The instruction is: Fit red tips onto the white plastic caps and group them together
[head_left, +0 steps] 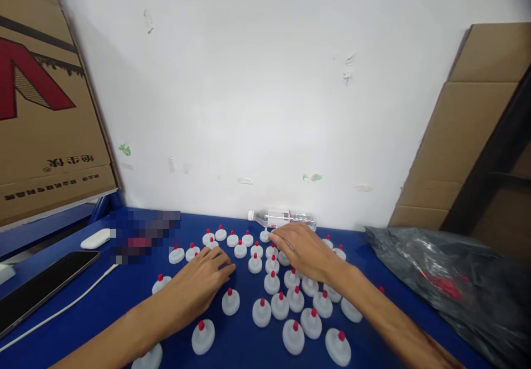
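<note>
Many white round, dome-like caps with small red tips, such as this white cap (261, 313), stand spread over the blue table (240, 338). My left hand (209, 277) is low among the caps on the left, its fingers curled and bunched; whatever is in them is hidden. To the right, my right hand (305, 250) reaches over the back rows, fingers bent with the tips together. Its fingertips are beside a white cap with a pale tip (265, 236), on which no red shows. I cannot make out what the right fingers hold. Both forearms cover some caps.
A clear plastic bottle (261, 217) lies along the white wall (265, 109). At left are a phone (45, 286), a white cable (78, 298), a white oval device (95, 239) and a printed carton (50, 136). A dark plastic bag (431, 275) and cardboard (468, 131) occupy the right.
</note>
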### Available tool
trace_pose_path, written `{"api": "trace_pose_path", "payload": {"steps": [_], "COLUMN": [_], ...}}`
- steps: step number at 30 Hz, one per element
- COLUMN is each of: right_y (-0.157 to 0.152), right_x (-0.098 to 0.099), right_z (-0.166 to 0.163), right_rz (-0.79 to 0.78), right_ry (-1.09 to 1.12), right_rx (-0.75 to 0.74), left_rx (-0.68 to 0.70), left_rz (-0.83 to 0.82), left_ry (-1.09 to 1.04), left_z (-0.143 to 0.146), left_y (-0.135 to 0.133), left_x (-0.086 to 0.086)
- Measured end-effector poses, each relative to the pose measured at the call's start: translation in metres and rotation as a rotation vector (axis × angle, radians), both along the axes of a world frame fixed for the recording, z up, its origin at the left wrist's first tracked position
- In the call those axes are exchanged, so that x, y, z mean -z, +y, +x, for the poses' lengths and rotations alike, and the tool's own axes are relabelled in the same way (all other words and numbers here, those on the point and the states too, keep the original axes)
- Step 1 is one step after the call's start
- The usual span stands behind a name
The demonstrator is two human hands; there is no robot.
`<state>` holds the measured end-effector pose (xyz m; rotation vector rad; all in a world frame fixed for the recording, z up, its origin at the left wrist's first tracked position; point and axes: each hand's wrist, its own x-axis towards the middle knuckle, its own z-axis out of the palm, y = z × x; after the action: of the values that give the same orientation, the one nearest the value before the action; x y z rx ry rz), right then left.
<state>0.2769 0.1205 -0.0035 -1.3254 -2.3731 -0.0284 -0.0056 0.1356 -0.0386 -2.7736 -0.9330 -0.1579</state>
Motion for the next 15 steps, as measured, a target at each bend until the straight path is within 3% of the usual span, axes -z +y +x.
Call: {"api": "trace_pose_path", "payload": {"steps": [9, 15], "right_y": [0.03, 0.026], "right_x": [0.001, -0.009], "right_z": [-0.01, -0.015], "right_rz": [-0.073, -0.052], "right_ry": [-0.068, -0.002], "right_rx": [-0.025, 0.024], "left_rx": [-0.041, -0.059], "left_rz": [-0.05, -0.068], "left_ry": [-0.008, -0.071], "left_z": [0.003, 0.005], "left_y": [-0.001, -0.013], "left_x": [-0.01, -0.021]}}
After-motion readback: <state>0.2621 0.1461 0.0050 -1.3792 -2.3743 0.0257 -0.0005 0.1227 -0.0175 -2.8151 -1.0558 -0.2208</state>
